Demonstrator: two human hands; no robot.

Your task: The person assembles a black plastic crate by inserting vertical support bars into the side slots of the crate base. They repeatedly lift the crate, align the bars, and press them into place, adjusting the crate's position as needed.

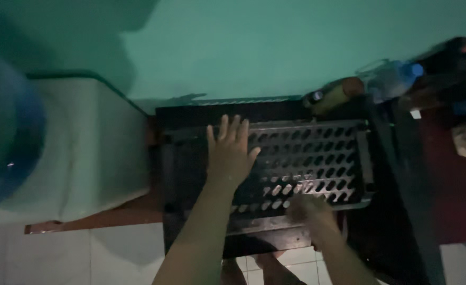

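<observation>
Now the left hand (230,153) lies flat and open on the black holey rack (317,158); the blurry right hand (309,208) grips its front edge, maybe steadying it.

Left hand (229,153) flat on perforated black rack (317,153) (dim light), right hand (309,208) blurred
</observation>
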